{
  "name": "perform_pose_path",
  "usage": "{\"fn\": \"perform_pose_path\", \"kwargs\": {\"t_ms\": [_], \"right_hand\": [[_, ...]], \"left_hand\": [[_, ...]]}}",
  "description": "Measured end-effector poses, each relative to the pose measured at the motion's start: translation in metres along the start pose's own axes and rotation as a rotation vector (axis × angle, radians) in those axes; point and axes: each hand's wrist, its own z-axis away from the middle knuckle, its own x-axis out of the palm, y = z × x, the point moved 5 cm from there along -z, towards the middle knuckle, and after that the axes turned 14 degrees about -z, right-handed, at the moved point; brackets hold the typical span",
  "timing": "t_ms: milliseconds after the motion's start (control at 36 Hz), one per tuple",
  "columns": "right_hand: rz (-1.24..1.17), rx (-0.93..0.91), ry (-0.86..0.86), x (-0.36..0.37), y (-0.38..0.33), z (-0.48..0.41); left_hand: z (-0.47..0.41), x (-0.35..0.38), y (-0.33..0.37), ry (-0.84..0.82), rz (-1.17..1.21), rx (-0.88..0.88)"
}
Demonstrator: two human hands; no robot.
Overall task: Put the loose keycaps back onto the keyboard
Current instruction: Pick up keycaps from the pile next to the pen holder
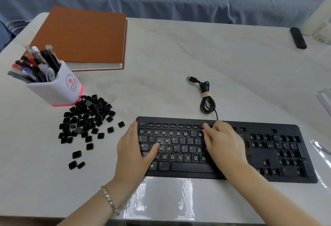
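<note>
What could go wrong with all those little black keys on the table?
The stray keycaps lie close to the left forearm, so a sweep might knock them off the table. The keycap pile looks much alike, so one could get pushed onto the wrong open socket of the keyboard.

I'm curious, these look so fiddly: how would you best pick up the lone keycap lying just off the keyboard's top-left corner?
Probably pinch the keycap by two opposite side walls, fingers coming straight down from above. It is low and squarish and lies apart from the pile, so its sides are free. The left hand is nearer.
</note>
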Motion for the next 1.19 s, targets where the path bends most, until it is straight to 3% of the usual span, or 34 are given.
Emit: {"fn": "perform_pose_path", "kwargs": {"t_ms": [139,306,417,528,667,833,944,1028,1194], "right_hand": [[0.150,-0.135,-0.009,0.006,-0.004,0.010],[0.192,0.023,-0.219,0.015,-0.001,0.011],[0.412,0.037,-0.275,0.012,-0.011,0.007],[0.352,0.022,-0.289,0.005,-0.018,0.000],[0.015,0.090,-0.228,0.008,-0.014,0.002],[-0.288,0.007,-0.343,0.038,-0.068,0.014],[-0.376,-0.053,-0.344,0.056,-0.103,0.009],[-0.442,-0.110,-0.366,0.068,-0.132,0.000],[-0.361,-0.280,-0.552,0.106,-0.179,-0.017]], "left_hand": [[0.000,-0.002,0.002,0.019,-0.004,0.004],[0.000,-0.001,0.001,0.018,0.005,0.007],[0.000,0.000,-0.002,0.008,0.003,0.006],[-0.002,0.003,-0.003,-0.010,0.006,0.009],[0.003,-0.006,-0.010,-0.077,0.140,-0.002],[0.019,-0.050,-0.046,0.061,-0.022,0.011],[0.023,-0.075,-0.080,0.153,-0.225,0.016],[0.023,-0.084,-0.099,0.125,-0.280,-0.031],[0.013,-0.084,-0.108,0.083,-0.310,0.016]]}}
